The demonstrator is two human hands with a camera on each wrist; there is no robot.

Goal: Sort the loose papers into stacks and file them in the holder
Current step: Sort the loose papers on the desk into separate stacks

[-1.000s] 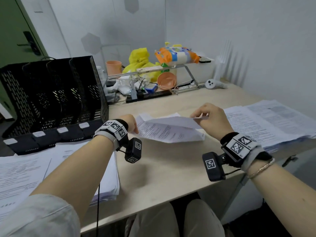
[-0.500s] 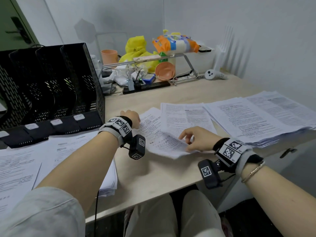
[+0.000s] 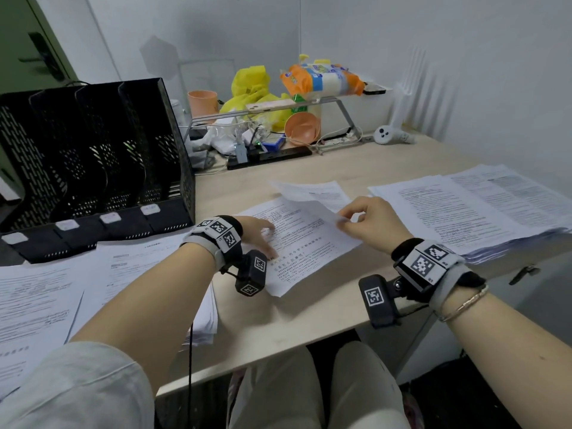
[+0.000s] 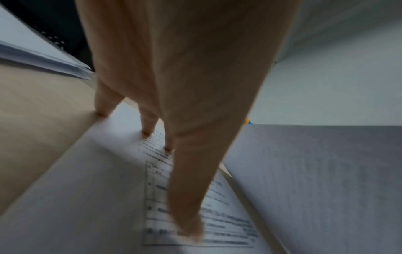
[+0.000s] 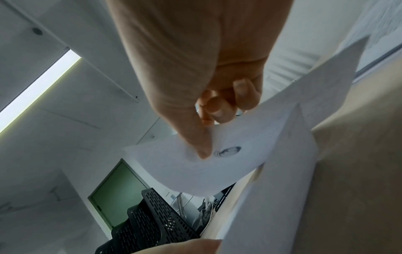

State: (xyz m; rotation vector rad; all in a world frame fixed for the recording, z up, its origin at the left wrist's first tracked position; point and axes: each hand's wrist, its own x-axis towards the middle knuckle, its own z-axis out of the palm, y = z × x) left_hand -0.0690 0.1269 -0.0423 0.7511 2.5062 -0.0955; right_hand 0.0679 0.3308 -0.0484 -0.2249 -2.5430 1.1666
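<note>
A printed sheet [image 3: 297, 252] lies on the desk in front of me. My left hand [image 3: 266, 239] rests on its left part, with straight fingertips [image 4: 147, 130] pressing it down. My right hand [image 3: 349, 219] pinches the near edge of a top sheet [image 3: 309, 196] between thumb and fingers and lifts it off the lower one. In the right wrist view the thumb [image 5: 202, 147] lies on that curved sheet [image 5: 228, 159]. The black mesh file holder [image 3: 93, 150] stands at the back left; I see no papers in its slots.
A thick spread pile of papers [image 3: 464, 212] lies at the right, reaching the desk edge. Another paper stack [image 3: 93, 289] lies at the left under my forearm. At the back are a metal shelf [image 3: 278, 109] with bags, an orange cup, cables and a power strip.
The right hand, flat on the papers near the front half a second ago, has moved back and now pinches and raises a sheet's edge. The left hand stays pressed on the lower sheet.
</note>
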